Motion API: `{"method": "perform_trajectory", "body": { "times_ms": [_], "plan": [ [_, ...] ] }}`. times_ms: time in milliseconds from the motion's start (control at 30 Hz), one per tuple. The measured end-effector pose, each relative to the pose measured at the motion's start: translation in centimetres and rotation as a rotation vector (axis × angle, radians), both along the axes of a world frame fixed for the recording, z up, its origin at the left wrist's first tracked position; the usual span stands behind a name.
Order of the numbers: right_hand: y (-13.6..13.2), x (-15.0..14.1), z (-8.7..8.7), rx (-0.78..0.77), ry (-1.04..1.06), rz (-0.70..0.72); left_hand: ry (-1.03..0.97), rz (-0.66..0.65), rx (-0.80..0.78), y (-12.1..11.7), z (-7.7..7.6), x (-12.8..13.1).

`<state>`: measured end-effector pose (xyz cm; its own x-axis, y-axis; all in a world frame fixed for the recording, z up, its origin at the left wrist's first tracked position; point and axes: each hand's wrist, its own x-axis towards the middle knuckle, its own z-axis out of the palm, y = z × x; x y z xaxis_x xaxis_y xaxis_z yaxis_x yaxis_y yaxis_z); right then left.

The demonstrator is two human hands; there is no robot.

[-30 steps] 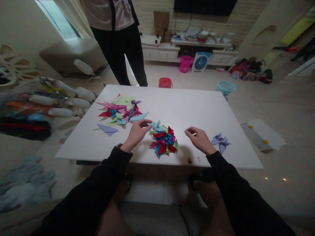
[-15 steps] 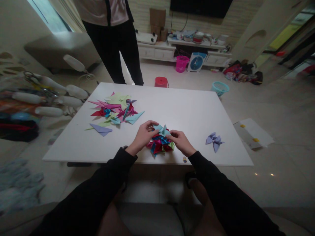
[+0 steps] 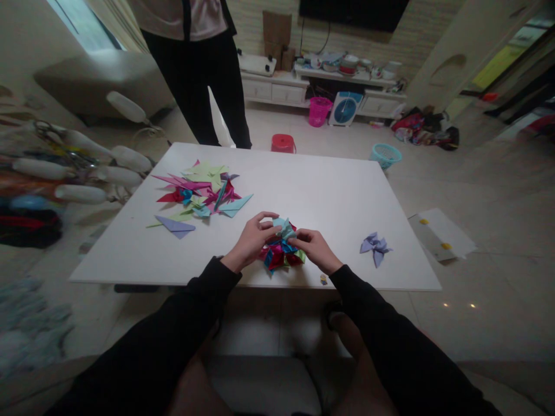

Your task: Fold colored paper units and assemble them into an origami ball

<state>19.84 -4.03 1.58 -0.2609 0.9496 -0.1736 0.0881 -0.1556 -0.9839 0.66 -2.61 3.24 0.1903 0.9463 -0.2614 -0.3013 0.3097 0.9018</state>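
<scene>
Between my two hands is a light blue origami flower (image 3: 284, 229), above a cluster of red, blue and green folded paper (image 3: 281, 255) near the table's front edge. My left hand (image 3: 254, 237) pinches its left side with thumb and fingers. The fingers of my right hand (image 3: 314, 245) are closed on its right side. Further right on the table lies a lilac origami flower (image 3: 376, 248). At the left is a pile of folded papers (image 3: 208, 188) in pink, green, red and blue, with a lilac folded piece (image 3: 176, 226) in front of it.
A small sticker (image 3: 323, 279) is on the white table (image 3: 321, 190) near its front edge. Across the table stands a person in dark trousers (image 3: 199, 81). A red stool (image 3: 283, 143) and a turquoise basket (image 3: 385, 155) stand beyond the far edge.
My right fingers have curled in closer around the light blue origami flower, which looks narrower and more gathered. My left hand keeps its hold. The whole view has shifted slightly.
</scene>
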Motion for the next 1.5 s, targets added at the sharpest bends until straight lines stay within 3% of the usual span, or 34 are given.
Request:
{"method": "perform_trajectory", "body": {
  "times_ms": [200,500,667,833,1067,1233,1333,1500],
  "plan": [
    [0.0,0.1,0.6,0.06,-0.012,-0.009,0.063,-0.013,0.061,0.2,-0.5,-0.2],
    [0.1,0.0,0.2,0.102,-0.04,-0.041,0.0,-0.037,-0.03,-0.1,0.1,0.1],
    [0.0,0.3,1.1,0.199,-0.099,-0.062,0.012,-0.032,-0.053,0.0,-0.1,-0.1],
    [-0.2,0.6,2.0,0.328,-0.126,0.002,0.056,-0.067,-0.099,-0.1,-0.1,0.0],
    [0.1,2.0,1.2,0.348,-0.178,-0.032,0.144,-0.062,-0.161,-0.3,0.2,0.5],
    [1.0,8.1,0.9,0.297,-0.307,-0.274,0.173,-0.054,-0.2,0.0,-0.4,0.7],
    [1.0,14.5,1.0,0.291,-0.4,-0.467,0.188,-0.04,-0.208,0.2,-0.7,0.9],
    [-0.9,25.5,0.6,0.226,-0.795,-0.636,0.174,-0.056,-0.195,0.2,-0.6,1.1]
  ]
}}
